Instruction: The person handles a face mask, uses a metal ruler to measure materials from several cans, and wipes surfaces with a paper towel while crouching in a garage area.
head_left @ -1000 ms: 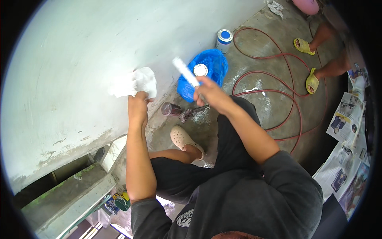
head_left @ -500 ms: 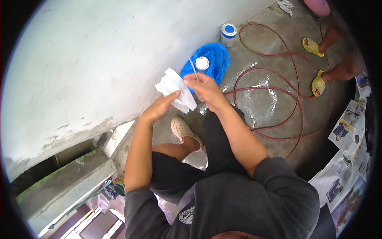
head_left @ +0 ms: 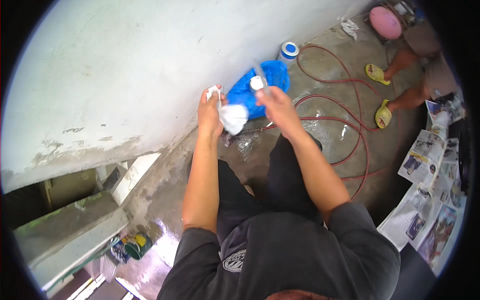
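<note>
My left hand [head_left: 209, 116] is closed on a crumpled white rag [head_left: 234, 119], which hangs blurred beside the fingers. In my right hand [head_left: 280, 109] is a thin, flat, pale blade-like tool [head_left: 260, 75], smeared by motion and pointing away from me; its exact kind does not show. The tool and the rag are apart. Beyond both hands lies a blue plastic bag [head_left: 240, 89] against the wall. An open can with a white top [head_left: 256, 84] stands in the bag, partly hidden behind the tool.
A closed can with a blue lid [head_left: 289, 50] stands behind the bag. Red hose [head_left: 357, 120] loops over the wet concrete floor. Another person's feet in yellow slippers [head_left: 384, 115] are at right, near newspaper sheets [head_left: 422, 160]. The white wall [head_left: 125, 65] bounds the left.
My hands have moved apart. The rag has swung down below my left hand, and the tool has turned from edge-on to showing its flat side. My legs have shifted.
</note>
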`<state>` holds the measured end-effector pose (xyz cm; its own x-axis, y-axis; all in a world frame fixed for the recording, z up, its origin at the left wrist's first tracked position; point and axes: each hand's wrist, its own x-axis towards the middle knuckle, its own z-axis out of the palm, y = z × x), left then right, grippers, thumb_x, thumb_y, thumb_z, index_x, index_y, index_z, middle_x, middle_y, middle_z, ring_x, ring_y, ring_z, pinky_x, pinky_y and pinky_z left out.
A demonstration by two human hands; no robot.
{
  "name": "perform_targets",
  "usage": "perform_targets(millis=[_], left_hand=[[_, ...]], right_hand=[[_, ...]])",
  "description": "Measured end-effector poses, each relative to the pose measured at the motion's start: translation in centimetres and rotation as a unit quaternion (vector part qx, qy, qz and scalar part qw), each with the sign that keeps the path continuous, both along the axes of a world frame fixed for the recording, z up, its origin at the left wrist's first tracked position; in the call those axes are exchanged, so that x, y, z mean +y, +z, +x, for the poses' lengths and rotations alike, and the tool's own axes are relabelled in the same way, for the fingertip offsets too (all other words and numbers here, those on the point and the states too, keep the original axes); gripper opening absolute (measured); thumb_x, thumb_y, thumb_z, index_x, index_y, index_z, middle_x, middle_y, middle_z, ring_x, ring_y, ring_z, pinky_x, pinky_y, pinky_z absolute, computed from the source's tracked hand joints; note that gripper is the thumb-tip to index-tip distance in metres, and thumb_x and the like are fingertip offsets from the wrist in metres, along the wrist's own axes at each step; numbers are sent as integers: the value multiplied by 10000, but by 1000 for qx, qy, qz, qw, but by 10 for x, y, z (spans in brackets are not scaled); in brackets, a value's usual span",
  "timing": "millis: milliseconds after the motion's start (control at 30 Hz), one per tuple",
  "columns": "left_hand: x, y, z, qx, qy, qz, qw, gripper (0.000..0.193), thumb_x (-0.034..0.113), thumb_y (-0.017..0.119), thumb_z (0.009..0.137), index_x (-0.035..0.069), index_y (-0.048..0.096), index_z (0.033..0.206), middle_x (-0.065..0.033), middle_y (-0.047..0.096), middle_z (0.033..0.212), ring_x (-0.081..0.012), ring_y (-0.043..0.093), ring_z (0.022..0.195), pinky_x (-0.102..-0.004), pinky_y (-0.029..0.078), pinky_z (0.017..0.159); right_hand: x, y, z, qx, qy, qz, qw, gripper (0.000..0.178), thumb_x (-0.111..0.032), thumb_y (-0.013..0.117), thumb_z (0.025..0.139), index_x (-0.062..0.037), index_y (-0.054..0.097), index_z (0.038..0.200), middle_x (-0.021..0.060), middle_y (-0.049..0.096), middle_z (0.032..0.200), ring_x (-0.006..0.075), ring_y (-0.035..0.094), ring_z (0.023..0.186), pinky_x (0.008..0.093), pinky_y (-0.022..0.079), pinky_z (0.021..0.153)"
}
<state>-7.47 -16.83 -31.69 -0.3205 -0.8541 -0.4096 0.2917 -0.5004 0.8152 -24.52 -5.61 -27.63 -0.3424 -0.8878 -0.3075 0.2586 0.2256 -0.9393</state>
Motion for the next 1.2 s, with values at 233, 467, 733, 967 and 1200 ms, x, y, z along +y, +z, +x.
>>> perform_targets(millis=[233, 467, 733, 967, 1200], left_hand=[[-27, -69, -16, -285, -161, -235, 915, 298, 332, 682, 884, 38, 668, 931, -94, 679, 789, -228, 632, 751, -379, 492, 703], [-66, -54, -53, -478, -377, -410, 679, 412, 378, 706, 856, 88, 684, 1149, -189, 701, 1138, -380, 663, 1076, -476, 524, 893], [-97, -59, -111, -543, -426, -496, 526, 614, 488, 788, 776, 88, 640, 1218, -206, 641, 1206, -378, 653, 1085, -468, 523, 911], [-59, -131, -125, -533, -357, -471, 606, 711, 459, 817, 748, 66, 579, 1290, -173, 547, 1245, -404, 664, 1015, -492, 546, 839], [-72, -140, -135, -556, -352, -474, 585, 739, 440, 833, 732, 75, 574, 1320, -147, 552, 1235, -376, 672, 1002, -477, 558, 808]], right_hand=[[16, 56, -68, 110, -16, 21, 994, 217, -275, 549, 1021, -66, 601, 1052, 19, 631, 853, 70, 532, 611, 242, 427, 514], [-42, 78, -102, 353, 94, 93, 926, 280, -260, 524, 970, -13, 590, 1085, 54, 621, 747, 140, 584, 574, 298, 467, 482], [-78, -15, -108, 406, 235, 212, 857, 247, -218, 447, 992, -23, 595, 1022, 113, 652, 698, 212, 655, 554, 362, 538, 470], [-65, -140, -104, 266, 218, 199, 918, 218, -34, 460, 879, 87, 640, 905, 191, 695, 705, 264, 693, 554, 402, 561, 508], [-71, -186, -95, 149, 108, 184, 966, 219, -95, 406, 944, 34, 551, 1046, 156, 682, 687, 240, 673, 531, 396, 544, 530]])
